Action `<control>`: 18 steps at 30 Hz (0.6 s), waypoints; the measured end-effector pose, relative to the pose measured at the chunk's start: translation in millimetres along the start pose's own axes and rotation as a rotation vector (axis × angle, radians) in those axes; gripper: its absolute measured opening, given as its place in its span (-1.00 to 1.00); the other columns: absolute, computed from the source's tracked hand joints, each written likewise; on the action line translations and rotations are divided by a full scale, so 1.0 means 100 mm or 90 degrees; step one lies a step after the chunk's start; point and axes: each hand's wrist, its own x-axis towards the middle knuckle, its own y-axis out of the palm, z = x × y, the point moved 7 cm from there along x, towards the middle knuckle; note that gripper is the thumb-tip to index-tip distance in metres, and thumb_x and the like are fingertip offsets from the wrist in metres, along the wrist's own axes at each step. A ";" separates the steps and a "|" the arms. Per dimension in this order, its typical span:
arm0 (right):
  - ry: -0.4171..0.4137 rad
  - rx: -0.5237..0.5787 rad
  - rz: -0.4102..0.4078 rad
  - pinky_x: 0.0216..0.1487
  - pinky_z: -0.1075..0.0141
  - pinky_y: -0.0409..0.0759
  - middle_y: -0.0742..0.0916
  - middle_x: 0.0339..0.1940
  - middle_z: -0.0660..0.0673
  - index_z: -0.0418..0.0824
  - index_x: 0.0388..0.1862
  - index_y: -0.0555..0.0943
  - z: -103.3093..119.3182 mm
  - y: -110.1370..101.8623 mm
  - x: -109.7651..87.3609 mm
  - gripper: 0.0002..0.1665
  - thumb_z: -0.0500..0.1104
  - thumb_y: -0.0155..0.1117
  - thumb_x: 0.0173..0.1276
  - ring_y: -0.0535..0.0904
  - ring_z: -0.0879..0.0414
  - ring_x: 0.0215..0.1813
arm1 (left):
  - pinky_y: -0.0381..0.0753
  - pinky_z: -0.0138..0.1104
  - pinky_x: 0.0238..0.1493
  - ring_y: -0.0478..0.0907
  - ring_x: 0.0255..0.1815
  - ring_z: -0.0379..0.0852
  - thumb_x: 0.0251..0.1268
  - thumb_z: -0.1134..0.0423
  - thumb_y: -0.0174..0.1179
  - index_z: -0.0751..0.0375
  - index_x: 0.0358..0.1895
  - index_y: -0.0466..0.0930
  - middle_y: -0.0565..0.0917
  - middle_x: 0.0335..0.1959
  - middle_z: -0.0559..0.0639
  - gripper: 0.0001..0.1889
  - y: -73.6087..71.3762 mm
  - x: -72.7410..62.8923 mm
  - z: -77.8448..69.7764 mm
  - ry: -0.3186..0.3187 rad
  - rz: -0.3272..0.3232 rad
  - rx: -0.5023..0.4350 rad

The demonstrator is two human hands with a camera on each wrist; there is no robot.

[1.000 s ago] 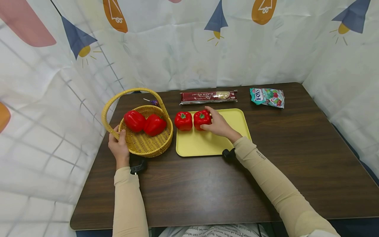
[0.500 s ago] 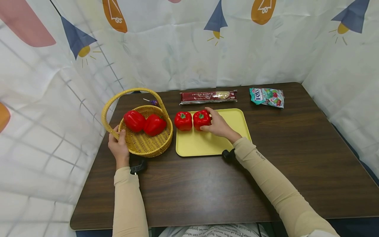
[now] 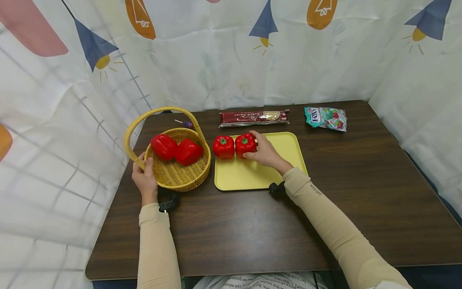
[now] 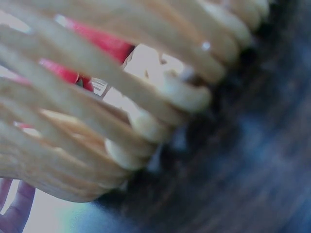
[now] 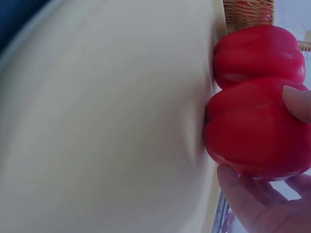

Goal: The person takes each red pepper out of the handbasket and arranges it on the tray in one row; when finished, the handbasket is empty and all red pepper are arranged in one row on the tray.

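Observation:
My right hand (image 3: 266, 151) grips a red bell pepper (image 3: 245, 145) on the yellow tray (image 3: 260, 176), thumb on the near side and fingers round the far side. Just left of it, a second red bell pepper (image 3: 223, 147) stands upright at the tray's left edge; the right wrist view shows the held bell pepper (image 5: 257, 128) right against it. My left hand (image 3: 144, 178) holds the wicker basket (image 3: 177, 176) at its left side, by the base of the handle. Two more red bell peppers (image 3: 164, 147) lie inside the basket. Basket weave (image 4: 97, 92) fills much of the left wrist view.
A spaghetti packet (image 3: 254, 118) lies behind the tray. To its right is a teal Fox's sweets bag (image 3: 326, 119). A small purple-wrapped lollipop (image 3: 188, 125) sits behind the basket. White patterned cloth (image 3: 216, 56) hangs along the back and sides of the brown table (image 3: 252, 233).
My right hand and the bell pepper it grips have shifted very slightly left, toward the neighbouring pepper. My left hand and the basket stay in place.

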 end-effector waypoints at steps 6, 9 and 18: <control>0.006 0.003 0.001 0.23 0.03 0.47 0.33 0.41 -0.24 -0.20 0.55 0.06 -0.02 0.01 0.00 0.09 -0.16 0.48 0.15 0.42 -0.16 0.27 | 0.40 -0.44 -0.06 0.45 -0.11 -0.26 0.35 0.28 0.13 0.50 0.20 0.49 0.48 0.13 0.45 -0.56 -0.01 0.01 0.00 0.000 0.000 0.002; 0.011 0.006 0.006 0.24 0.03 0.46 0.32 0.42 -0.24 -0.19 0.55 0.04 -0.04 0.01 0.00 0.11 -0.15 0.49 0.15 0.43 -0.16 0.27 | 0.40 -0.44 -0.07 0.46 -0.11 -0.25 0.35 0.28 0.14 0.49 0.19 0.50 0.48 0.12 0.45 -0.57 -0.01 0.01 0.01 -0.004 -0.003 -0.001; 0.008 0.048 0.017 0.19 0.03 0.51 0.28 0.47 -0.24 -0.17 0.58 -0.03 -0.03 -0.13 -0.11 0.17 -0.07 0.49 0.16 0.37 -0.19 0.33 | 0.43 -0.45 -0.08 0.46 -0.12 -0.23 0.35 0.31 0.12 0.51 0.18 0.49 0.49 0.15 0.42 -0.59 0.01 0.01 0.01 -0.010 0.000 0.005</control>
